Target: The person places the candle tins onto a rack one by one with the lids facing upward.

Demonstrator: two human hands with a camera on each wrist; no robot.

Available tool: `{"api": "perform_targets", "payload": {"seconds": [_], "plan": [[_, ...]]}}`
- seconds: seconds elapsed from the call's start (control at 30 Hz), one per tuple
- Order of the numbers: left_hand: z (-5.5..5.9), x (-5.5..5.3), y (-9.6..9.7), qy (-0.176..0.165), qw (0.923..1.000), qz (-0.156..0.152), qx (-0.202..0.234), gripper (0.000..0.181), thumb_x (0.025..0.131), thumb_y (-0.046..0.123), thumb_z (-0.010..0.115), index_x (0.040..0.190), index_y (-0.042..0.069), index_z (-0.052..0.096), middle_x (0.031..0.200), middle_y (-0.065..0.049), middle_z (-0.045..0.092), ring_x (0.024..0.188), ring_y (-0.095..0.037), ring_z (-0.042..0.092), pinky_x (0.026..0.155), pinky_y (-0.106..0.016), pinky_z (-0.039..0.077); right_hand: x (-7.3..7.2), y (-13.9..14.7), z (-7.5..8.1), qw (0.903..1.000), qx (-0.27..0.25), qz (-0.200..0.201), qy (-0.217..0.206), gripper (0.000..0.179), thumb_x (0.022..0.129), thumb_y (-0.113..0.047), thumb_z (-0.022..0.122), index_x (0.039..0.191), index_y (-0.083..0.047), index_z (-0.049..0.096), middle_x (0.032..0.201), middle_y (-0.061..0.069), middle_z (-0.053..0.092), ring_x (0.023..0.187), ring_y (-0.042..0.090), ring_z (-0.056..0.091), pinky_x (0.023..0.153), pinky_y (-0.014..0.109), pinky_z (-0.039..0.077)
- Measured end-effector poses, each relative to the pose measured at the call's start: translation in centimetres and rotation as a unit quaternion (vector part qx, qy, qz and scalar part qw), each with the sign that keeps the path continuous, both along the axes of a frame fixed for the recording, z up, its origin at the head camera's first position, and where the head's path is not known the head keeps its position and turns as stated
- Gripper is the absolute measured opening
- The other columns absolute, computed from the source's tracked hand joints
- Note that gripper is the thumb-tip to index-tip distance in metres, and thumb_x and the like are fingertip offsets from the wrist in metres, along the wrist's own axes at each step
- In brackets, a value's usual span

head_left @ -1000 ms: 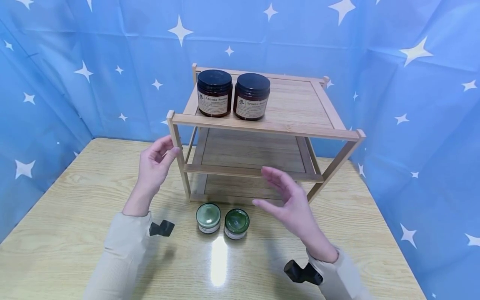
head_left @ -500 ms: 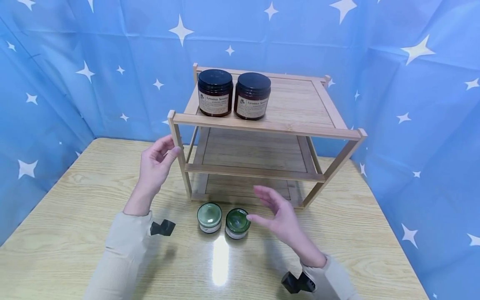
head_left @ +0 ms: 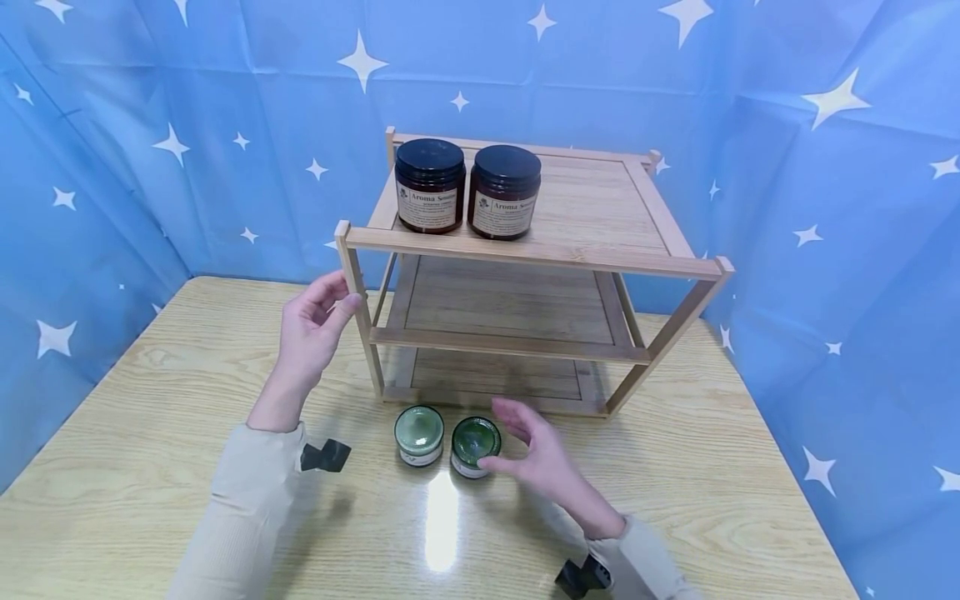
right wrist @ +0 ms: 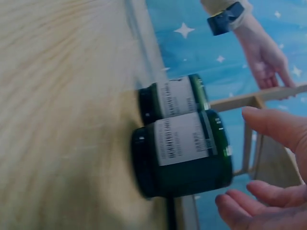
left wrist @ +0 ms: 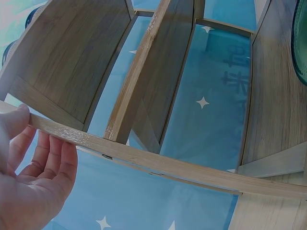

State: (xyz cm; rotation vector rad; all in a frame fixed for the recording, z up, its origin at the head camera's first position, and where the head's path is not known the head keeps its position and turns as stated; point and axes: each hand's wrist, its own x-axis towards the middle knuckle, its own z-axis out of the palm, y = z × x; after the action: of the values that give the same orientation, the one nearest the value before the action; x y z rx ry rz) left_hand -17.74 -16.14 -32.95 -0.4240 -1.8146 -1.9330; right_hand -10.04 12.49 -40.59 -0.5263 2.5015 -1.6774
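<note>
My left hand (head_left: pixel 311 321) grips the front left post of a three-tier wooden shelf (head_left: pixel 517 346), thumb in front and fingers behind it in the left wrist view. My right hand (head_left: pixel 540 454), fingers spread and relaxed, is beside a dark green candle jar (head_left: pixel 476 442). The thumb overlaps the jar's near edge in the head view. In the right wrist view a gap shows between the hand and this jar (right wrist: pixel 184 143). A lighter green candle jar (head_left: pixel 418 429) stands just to its left. Both jars rest upside down, black lids on the table.
Two brown jars with black lids, the left jar (head_left: pixel 430 187) and the right jar (head_left: pixel 504 193), stand on the shelf's top tier at the front left. The wooden table (head_left: pixel 187 400) bears the shelf. A blue star-patterned curtain (head_left: pixel 247 92) hangs behind and at both sides.
My right hand has come down and left from in front of the shelf to the dark green candle jar. The left hand keeps its grip on the post.
</note>
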Motion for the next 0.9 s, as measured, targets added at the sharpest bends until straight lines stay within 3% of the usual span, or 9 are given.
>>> {"api": "perform_targets", "payload": {"seconds": [0.27, 0.6, 0.9], "plan": [[0.0, 0.0, -0.1, 0.001, 1.0000, 0.002, -0.003, 0.020, 0.089, 0.000, 0.061, 0.109, -0.001, 0.064, 0.086, 0.008, 0.061, 0.086, -0.008, 0.057, 0.081, -0.018, 0.048, 0.2, -0.3, -1.6, 0.9997, 0.007, 0.024, 0.000, 0.078, 0.064, -0.005, 0.084, 0.128, 0.011, 0.044, 0.124, 0.025, 0.053, 0.114, 0.038, 0.051, 0.097, 0.045, 0.042], [0.0, 0.0, -0.1, 0.005, 1.0000, -0.002, 0.001, 0.020, 0.089, -0.001, 0.061, 0.108, 0.002, 0.065, 0.086, 0.008, 0.062, 0.085, -0.007, 0.058, 0.080, -0.017, 0.048, 0.4, -0.9, -2.5, 0.9997, 0.021, 0.007, -0.013, 0.081, 0.062, -0.007, 0.085, 0.129, 0.009, 0.044, 0.121, 0.020, 0.056, 0.107, 0.035, 0.057, 0.094, 0.041, 0.045], [-0.1, 0.0, -0.1, 0.009, 0.9999, -0.005, -0.001, 0.019, 0.089, 0.001, 0.062, 0.108, 0.001, 0.065, 0.087, 0.009, 0.062, 0.085, -0.008, 0.058, 0.080, -0.018, 0.048, 0.3, -1.2, -3.1, 0.9989, 0.046, -0.006, 0.009, 0.078, 0.061, -0.007, 0.086, 0.127, 0.007, 0.047, 0.117, 0.018, 0.059, 0.104, 0.033, 0.058, 0.091, 0.040, 0.048]]}}
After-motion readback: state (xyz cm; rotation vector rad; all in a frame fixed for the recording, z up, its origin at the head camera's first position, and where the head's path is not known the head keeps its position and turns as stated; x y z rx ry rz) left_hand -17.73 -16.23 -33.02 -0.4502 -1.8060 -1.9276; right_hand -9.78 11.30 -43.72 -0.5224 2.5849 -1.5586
